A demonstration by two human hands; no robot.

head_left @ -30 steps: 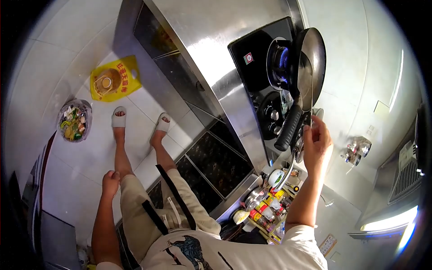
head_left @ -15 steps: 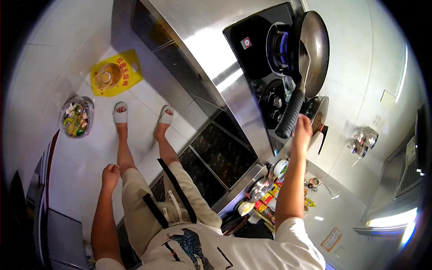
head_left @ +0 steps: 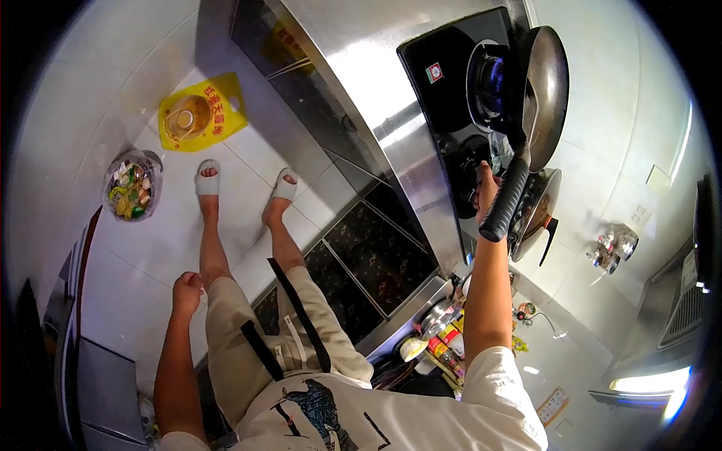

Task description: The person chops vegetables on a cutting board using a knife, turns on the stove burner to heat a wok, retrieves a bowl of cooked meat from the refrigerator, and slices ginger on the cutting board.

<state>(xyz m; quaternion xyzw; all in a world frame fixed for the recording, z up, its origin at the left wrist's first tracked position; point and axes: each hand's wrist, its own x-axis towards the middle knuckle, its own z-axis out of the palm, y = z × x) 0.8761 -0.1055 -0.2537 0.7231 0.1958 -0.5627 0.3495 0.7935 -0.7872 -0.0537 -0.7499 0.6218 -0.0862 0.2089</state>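
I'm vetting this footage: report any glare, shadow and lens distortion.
In the head view, glare whitens part of the steel counter and the lamp is blown out; in that view, shadow darkens the floor beside the cabinet, lines on the wall bow, and the fingers of the right hand show poorly against the black hob.

The steel worktop gleams, and it's carrying the black glass hob, blue flame alight, with the dark pan up at that burner! Down to the floor, pale tiles all the way: a yellow printed bag, a capped bottle in or on it, a bin of scraps nearby, and two light slippers, worn, planted well apart from the worktop's edge.
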